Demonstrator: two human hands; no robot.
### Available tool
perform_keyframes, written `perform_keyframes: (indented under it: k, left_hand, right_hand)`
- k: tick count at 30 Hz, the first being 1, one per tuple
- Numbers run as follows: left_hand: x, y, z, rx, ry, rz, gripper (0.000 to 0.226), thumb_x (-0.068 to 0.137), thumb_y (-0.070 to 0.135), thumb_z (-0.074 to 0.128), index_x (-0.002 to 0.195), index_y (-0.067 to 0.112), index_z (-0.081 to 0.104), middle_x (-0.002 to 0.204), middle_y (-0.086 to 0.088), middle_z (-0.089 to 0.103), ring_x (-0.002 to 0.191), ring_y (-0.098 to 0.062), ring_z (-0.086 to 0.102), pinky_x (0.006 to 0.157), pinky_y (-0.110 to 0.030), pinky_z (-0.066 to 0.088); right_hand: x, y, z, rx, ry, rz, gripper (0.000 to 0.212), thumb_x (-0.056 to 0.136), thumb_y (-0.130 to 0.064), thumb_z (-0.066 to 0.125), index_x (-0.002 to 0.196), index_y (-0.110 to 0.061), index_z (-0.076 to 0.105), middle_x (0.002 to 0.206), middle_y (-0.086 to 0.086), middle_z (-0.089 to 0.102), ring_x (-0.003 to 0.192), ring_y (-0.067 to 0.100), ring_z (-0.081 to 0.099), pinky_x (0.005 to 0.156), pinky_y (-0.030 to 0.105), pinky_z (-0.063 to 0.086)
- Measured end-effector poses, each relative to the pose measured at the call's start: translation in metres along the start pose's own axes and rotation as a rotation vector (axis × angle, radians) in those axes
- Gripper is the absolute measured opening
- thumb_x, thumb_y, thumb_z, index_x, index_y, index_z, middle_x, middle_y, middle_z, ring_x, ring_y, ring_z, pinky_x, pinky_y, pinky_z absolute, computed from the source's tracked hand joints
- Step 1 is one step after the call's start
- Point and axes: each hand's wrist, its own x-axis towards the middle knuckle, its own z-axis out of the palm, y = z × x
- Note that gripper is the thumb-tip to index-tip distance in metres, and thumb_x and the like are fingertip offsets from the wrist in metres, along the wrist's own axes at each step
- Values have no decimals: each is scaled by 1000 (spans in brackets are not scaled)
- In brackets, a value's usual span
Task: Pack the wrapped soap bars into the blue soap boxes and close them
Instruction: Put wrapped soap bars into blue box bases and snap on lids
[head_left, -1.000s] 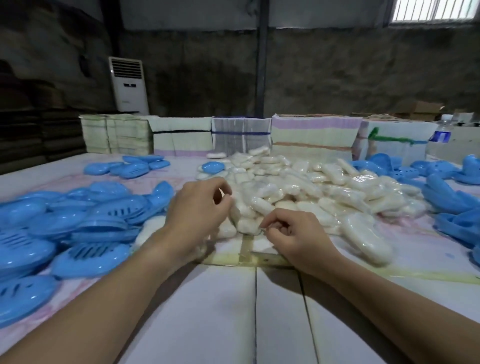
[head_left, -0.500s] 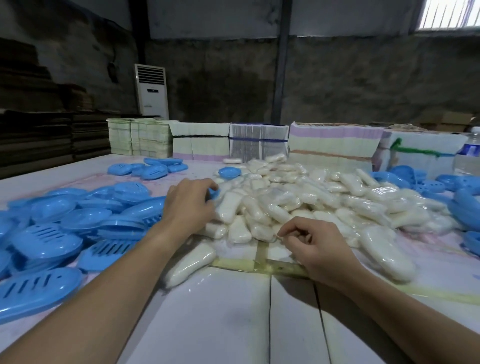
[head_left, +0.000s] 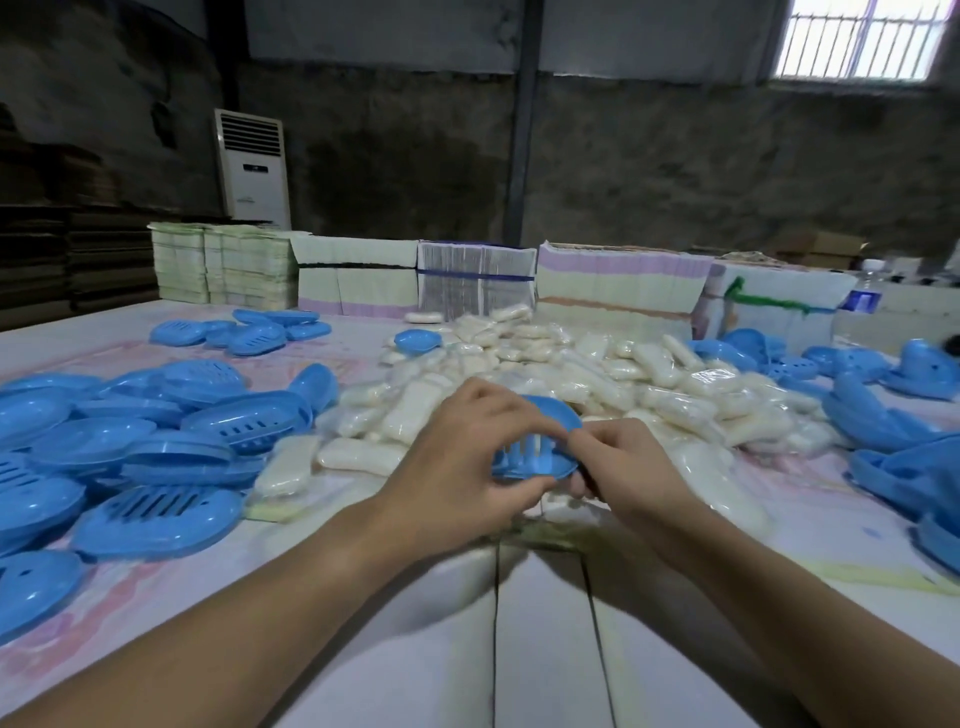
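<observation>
Left hand (head_left: 457, 467) gripped a blue soap box (head_left: 540, 447), fingers curled over its top and thumb under. Right hand (head_left: 628, 467) pinched the box's right edge. Box sat between both hands, the wrapped soap bars (head_left: 597, 374) heaped just beyond.

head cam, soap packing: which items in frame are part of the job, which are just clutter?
Job:
- blue soap box, held in both hands: left hand, right hand
- pile of wrapped soap bars
- blue boxes on the left and right

Lying about:
- bundled paper stacks
- standing air conditioner
- water bottle
</observation>
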Motion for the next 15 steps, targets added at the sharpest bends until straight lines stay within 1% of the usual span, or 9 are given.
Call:
perform_keyframes:
  k: [2, 4, 7, 8, 10, 12, 13, 14, 15]
  left_hand:
    - [0, -4, -3, -27, -63, -109, 55, 76, 34, 81, 128, 34, 61, 119, 17, 54, 115, -6, 44, 95, -10, 35]
    - [0, -6, -3, -5, -150, -161, 68, 74, 46, 80, 135, 41, 51, 124, 23, 44, 120, -2, 37, 97, -5, 30]
    - [-1, -8, -2, 93, -227, -165, 75, 72, 55, 78, 138, 44, 46, 120, 29, 43, 118, 0, 34, 96, -14, 33]
    - [-2, -9, -3, 87, -250, -183, 75, 71, 58, 78, 138, 45, 45, 117, 32, 44, 116, 1, 36, 96, -18, 36]
    - [-2, -11, -3, 43, -293, -223, 75, 68, 65, 76, 134, 46, 46, 111, 37, 46, 110, 6, 40, 93, -21, 40]
    - [-3, -10, -2, 13, -315, -238, 78, 61, 73, 72, 130, 47, 49, 106, 40, 47, 107, 11, 44, 89, -18, 41]
    - [-3, -10, -2, -4, -328, -240, 80, 58, 76, 70, 129, 47, 50, 106, 39, 49, 107, 13, 44, 87, -17, 41]
    - [-4, -9, 0, -26, -351, -241, 81, 56, 76, 70, 129, 48, 49, 106, 37, 51, 107, 13, 45, 87, -16, 42]
    - [-5, -8, 2, -47, -387, -241, 82, 56, 75, 72, 130, 49, 48, 107, 35, 52, 107, 12, 46, 87, -15, 43]
  right_hand:
    - [0, -1, -6, -143, -44, 38, 41, 84, -18, 52, 43, -14, 56, 42, 2, 51, 41, 12, 40, 50, 26, 37]
    - [-1, -2, -11, -239, -91, 62, 42, 84, -21, 52, 42, -14, 54, 41, 0, 50, 39, 10, 38, 48, 23, 34]
    - [1, -3, -19, -247, -112, 87, 42, 84, -20, 52, 43, -14, 52, 43, 3, 49, 42, 13, 40, 50, 25, 35]
    - [2, -4, -22, -242, -125, 92, 43, 85, -20, 52, 42, -14, 52, 43, 4, 49, 43, 14, 40, 52, 26, 35]
    - [2, -5, -30, -256, -189, 109, 47, 87, -24, 53, 41, -14, 52, 44, 6, 49, 41, 13, 40, 51, 26, 35]
    - [2, -7, -39, -277, -238, 118, 53, 89, -40, 57, 42, -14, 57, 44, 4, 50, 39, 11, 41, 46, 20, 36]
    - [3, -8, -45, -316, -212, 101, 56, 86, -52, 57, 45, -15, 60, 44, 1, 51, 39, 11, 43, 44, 18, 37]
    - [5, -8, -53, -398, -152, 68, 59, 82, -63, 55, 51, -14, 62, 45, -1, 53, 41, 11, 45, 44, 19, 38]
    - [9, -6, -63, -538, -77, 33, 63, 78, -71, 54, 57, -12, 64, 48, -3, 56, 45, 10, 49, 48, 22, 43]
